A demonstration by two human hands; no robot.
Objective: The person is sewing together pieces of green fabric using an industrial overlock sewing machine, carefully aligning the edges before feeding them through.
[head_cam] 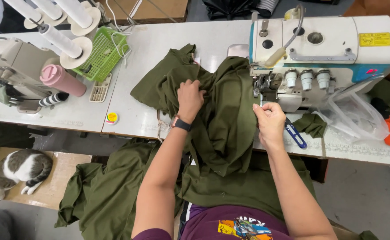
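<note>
olive green fabric, centre frame, spills off table to lap; looks soft, light, floppy. left hand clenched in a bunch, right hand pinches edge nr overlock machine. best gripped at edges.

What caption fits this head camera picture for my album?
Two hands, left hand and right hand, grip olive green fabric at a sewing machine.

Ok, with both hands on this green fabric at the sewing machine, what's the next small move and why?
Probably slide the edge pinched by the right hand up to the presser foot, because the green fabric is bunched under the left hand and its edge sits just short of the needle.
</note>
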